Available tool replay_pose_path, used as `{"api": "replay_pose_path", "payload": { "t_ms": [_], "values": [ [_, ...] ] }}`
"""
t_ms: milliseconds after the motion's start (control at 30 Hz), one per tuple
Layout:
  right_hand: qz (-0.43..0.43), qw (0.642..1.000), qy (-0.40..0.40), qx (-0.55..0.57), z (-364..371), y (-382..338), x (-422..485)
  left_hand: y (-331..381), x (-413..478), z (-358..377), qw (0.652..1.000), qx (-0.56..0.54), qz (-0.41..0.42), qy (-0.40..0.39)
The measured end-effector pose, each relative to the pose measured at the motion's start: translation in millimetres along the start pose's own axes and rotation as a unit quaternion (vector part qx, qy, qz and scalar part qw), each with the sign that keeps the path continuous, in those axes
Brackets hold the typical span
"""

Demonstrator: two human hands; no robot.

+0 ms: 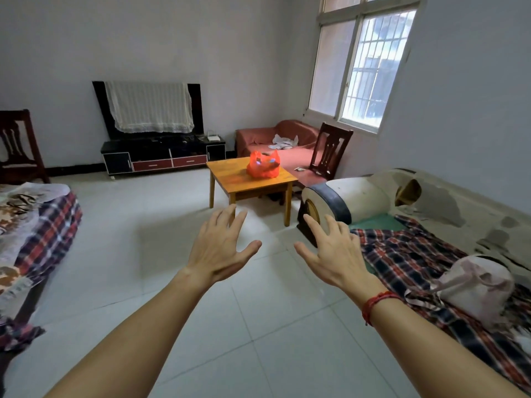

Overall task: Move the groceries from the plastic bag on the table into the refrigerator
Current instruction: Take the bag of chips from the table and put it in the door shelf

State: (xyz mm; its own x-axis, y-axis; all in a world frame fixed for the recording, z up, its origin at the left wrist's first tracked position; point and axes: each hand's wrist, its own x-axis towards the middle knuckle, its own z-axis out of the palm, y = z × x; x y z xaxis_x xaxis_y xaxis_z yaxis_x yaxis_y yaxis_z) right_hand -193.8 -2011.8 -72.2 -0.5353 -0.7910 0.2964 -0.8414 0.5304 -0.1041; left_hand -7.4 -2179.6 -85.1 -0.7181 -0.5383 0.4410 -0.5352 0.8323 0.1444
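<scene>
Here, both bare arms reach forward over a pale tiled floor (161, 214), palms down. The left hand (218, 245) has its fingers spread wide and holds nothing; the right hand (334, 251), likewise splayed and empty, sits just beside it with the two thumbs pointing toward each other but apart. A red string bracelet (376, 304) circles the right wrist.

Well beyond the hands stands a small wooden table (244, 183) with a light orange-brown top. On it, toward its far right part, sits the red plastic bag (263, 166), crumpled, upright, its two handles sticking up; dark and bluish shapes show through the plastic, but what they are cannot be told. Neither hand touches the bag or the table.

Behind the table a dark wooden chair (330, 150) stands against a sofa draped in red cloth (275, 142). To the left, along the far wall, a black TV stand (161, 156) with red drawers carries a television half covered by a white lace cloth (149, 106). A barred window (362, 67) lights the right wall. At the right edge lies a worn sofa with a plaid blanket (416, 254); another plaid cover (48, 225) lies at the left edge. No refrigerator shows in the view.
</scene>
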Motion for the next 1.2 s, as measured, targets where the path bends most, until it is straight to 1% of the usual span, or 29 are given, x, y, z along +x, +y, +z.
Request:
{"api": "replay_pose_path", "payload": {
  "t_ms": [267,500,733,900,1000,1200],
  "values": [
    [0.005,1.000,-0.001,-0.001,50,5,164,-72,148,67,1.000,-0.010,-0.006,-0.011],
    [0.007,1.000,-0.007,0.001,97,22,282,-114,257,124,0.999,-0.014,-0.012,-0.036],
    [0.012,1.000,-0.005,0.014,152,69,414,-136,373,196,0.999,-0.003,-0.010,-0.049],
    [-0.013,1.000,-0.017,0.016,185,104,528,-151,476,243,0.997,0.027,-0.001,-0.072],
    [-0.029,0.999,-0.028,0.011,203,119,590,-159,531,269,0.997,0.030,-0.013,-0.073],
    [-0.026,0.999,-0.043,0.011,236,143,684,-175,618,317,0.995,0.022,-0.036,-0.093]
  ]
}}
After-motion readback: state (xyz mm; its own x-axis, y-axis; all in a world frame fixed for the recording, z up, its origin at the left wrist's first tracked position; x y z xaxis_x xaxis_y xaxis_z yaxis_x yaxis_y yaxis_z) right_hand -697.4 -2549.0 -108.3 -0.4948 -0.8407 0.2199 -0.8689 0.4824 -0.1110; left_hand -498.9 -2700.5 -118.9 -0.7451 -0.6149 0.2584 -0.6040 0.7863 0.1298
